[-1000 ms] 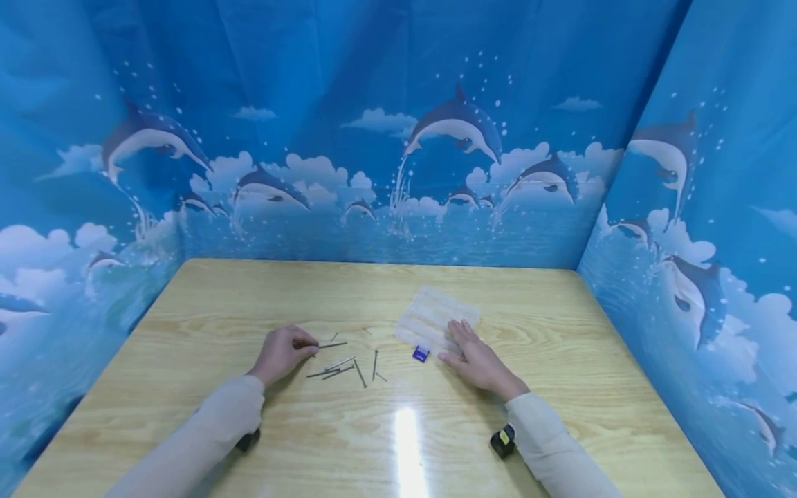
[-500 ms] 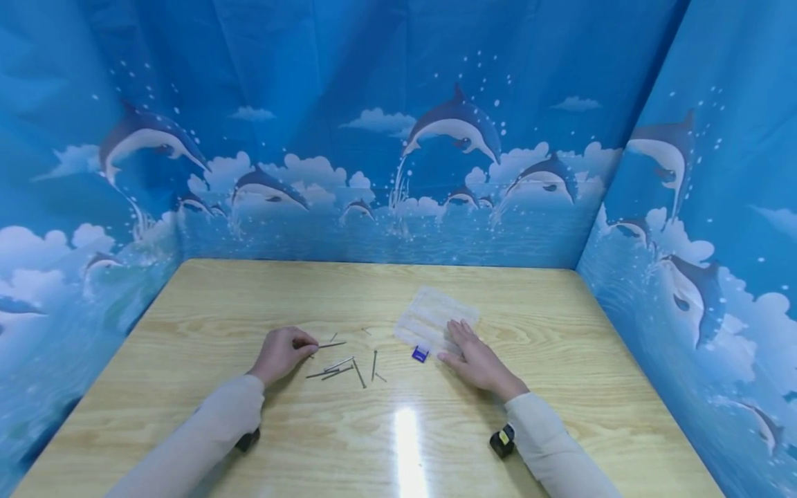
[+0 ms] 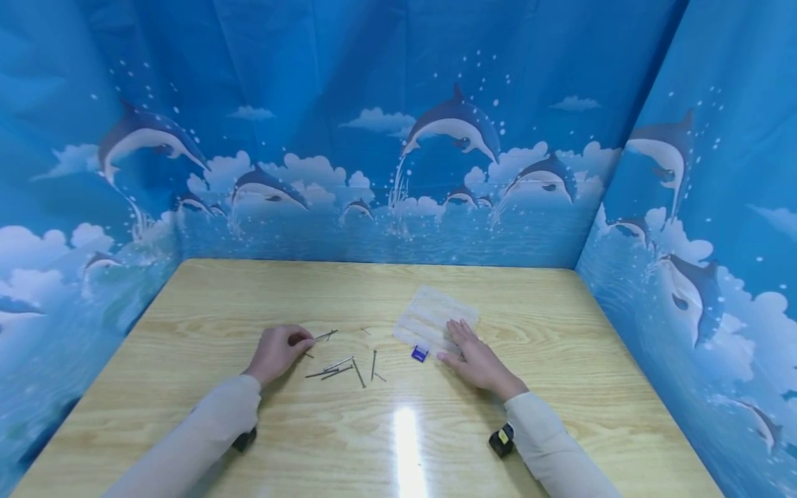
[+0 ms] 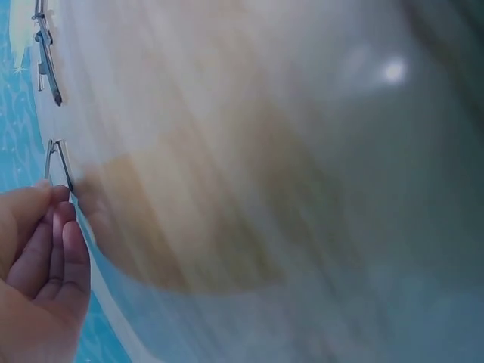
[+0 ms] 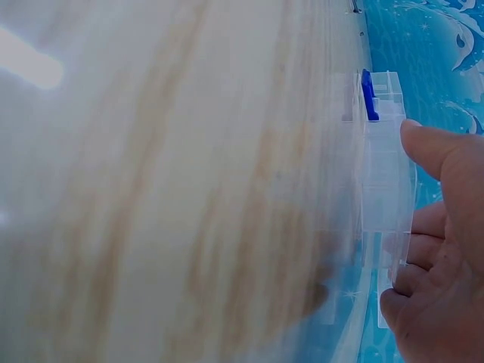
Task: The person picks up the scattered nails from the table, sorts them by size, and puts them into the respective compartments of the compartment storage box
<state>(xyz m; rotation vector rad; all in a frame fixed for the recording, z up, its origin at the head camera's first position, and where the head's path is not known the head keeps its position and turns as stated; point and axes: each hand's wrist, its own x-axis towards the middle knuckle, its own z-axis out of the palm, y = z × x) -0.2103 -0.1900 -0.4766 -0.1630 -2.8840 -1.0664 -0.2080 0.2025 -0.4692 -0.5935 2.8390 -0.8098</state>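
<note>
My left hand (image 3: 278,351) pinches a thin metal nail (image 3: 324,335) between thumb and fingertips, low over the wooden table, left of the other nails. In the left wrist view, the pinched nail (image 4: 49,160) stands out from the fingertips of the left hand (image 4: 41,265), close beside another nail. Fingers extended, my right hand (image 3: 476,358) rests on a clear plastic box (image 3: 426,311) with a blue latch (image 3: 420,353). In the right wrist view, the thumb and fingers of the right hand (image 5: 446,257) touch the side of the divided clear box (image 5: 386,174).
Several long nails (image 3: 337,369) lie in a loose group on the wooden table (image 3: 311,443), between the hands. Small nails (image 3: 365,330) lie behind and beside them. A blue dolphin-print curtain (image 3: 311,228) borders the table at the back and sides.
My left hand has shifted slightly left and back with its nail, whose far end now points more toward the table's back. The right hand and the box have stayed in place.
</note>
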